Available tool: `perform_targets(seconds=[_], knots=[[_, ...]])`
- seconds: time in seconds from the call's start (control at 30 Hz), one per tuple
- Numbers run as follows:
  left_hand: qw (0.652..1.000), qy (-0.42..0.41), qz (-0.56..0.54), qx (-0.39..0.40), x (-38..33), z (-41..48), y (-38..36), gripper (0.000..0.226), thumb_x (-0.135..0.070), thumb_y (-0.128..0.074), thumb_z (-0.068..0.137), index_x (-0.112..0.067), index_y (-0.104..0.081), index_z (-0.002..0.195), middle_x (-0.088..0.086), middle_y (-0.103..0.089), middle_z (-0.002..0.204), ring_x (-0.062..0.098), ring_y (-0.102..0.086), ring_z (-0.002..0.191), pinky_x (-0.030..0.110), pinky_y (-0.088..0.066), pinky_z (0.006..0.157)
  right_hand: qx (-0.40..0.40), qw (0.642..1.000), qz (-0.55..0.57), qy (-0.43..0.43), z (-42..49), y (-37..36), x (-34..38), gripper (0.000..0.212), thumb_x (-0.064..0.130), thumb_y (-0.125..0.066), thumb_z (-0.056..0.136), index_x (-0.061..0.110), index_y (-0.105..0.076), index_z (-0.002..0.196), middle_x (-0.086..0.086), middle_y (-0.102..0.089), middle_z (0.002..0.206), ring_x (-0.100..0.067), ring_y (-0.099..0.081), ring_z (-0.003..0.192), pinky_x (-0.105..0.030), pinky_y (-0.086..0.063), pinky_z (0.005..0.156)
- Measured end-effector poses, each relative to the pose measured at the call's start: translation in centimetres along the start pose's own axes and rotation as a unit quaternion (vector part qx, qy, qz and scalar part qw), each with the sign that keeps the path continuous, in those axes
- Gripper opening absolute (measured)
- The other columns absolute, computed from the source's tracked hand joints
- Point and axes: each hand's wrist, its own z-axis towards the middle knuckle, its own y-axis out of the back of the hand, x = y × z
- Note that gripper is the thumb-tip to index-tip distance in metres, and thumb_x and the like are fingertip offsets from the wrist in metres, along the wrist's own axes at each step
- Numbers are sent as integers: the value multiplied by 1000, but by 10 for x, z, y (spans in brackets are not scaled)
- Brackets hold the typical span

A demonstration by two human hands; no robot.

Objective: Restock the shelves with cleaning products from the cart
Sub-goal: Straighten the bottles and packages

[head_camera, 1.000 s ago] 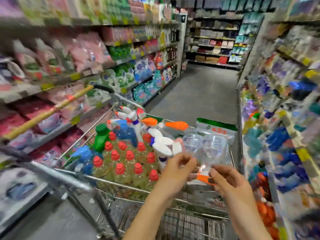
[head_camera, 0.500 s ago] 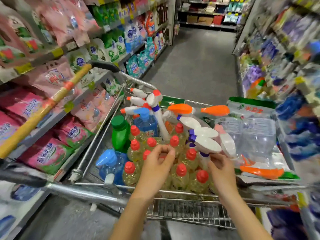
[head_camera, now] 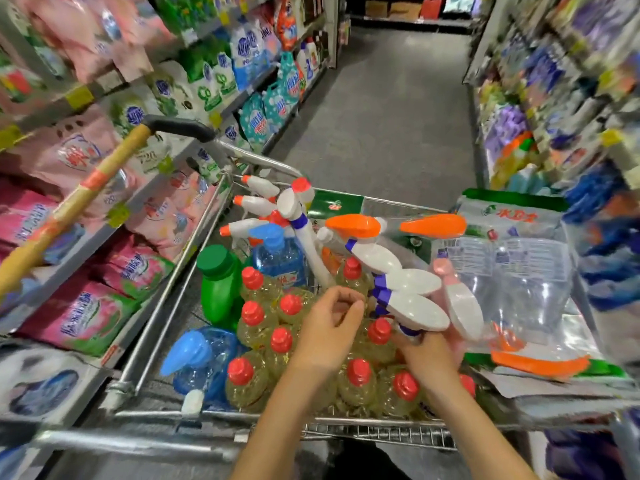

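The wire cart [head_camera: 162,327] holds several yellow bottles with red caps [head_camera: 358,370], white trigger spray bottles [head_camera: 415,310], a green bottle [head_camera: 218,285] and blue spray bottles [head_camera: 197,358]. My left hand [head_camera: 325,334] hovers over the red-capped bottles with its fingers loosely curled and nothing in them. My right hand [head_camera: 431,358] is tucked under the white spray heads and grips the neck of one spray bottle; its fingertips are hidden. A clear pack of empty bottles with orange triggers [head_camera: 512,289] lies on the cart's right side.
Shelves of pink and green refill pouches [head_camera: 79,306] line the left of the aisle, and blurred product shelves [head_camera: 571,98] line the right. A wooden pole with a black tip [head_camera: 86,192] slants over the cart's left rim. Grey floor [head_camera: 388,109] stretches ahead.
Both hands left the clear pack and moved down and left into the cart. The right hand slid under the white spray heads; the left came over the red-capped bottles. The view tilted down.
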Motion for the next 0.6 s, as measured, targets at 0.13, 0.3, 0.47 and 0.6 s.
perform_targets(seconds=[0.13,0.3,0.47,0.6], knots=[[1000,0,17,2,7,8,-7,15,-11,-55,95,-25,-57,88,-12,-60,86,-12,-55,73,5,-42,69,-75,995,-21,68,-4,2,1,26,7,-71,84,19,-61,105,22,-50,84,8,-43,78,10,-29,66],[999,-24,12,21,13,9,-5,16,-13,-55,95,-28,-58,91,-16,-62,87,-3,-60,82,10,-45,74,-32,993,27,108,-17,18,24,35,10,-72,84,20,-63,116,11,-65,110,3,-58,105,-14,-42,93],[998,-39,-29,49,10,10,3,19,-8,-61,91,-26,-59,97,-18,-66,93,-4,-63,89,13,-49,78,-34,983,55,174,-43,39,49,31,14,-71,82,40,-59,96,37,-65,86,20,-56,94,8,-35,73],[991,-57,-21,115,3,14,10,31,-21,-71,85,-37,-59,108,-10,-64,111,2,-62,104,22,-52,88,-57,974,37,216,-53,50,70,32,33,-68,80,22,-66,110,13,-66,110,3,-59,100,5,-37,74]])
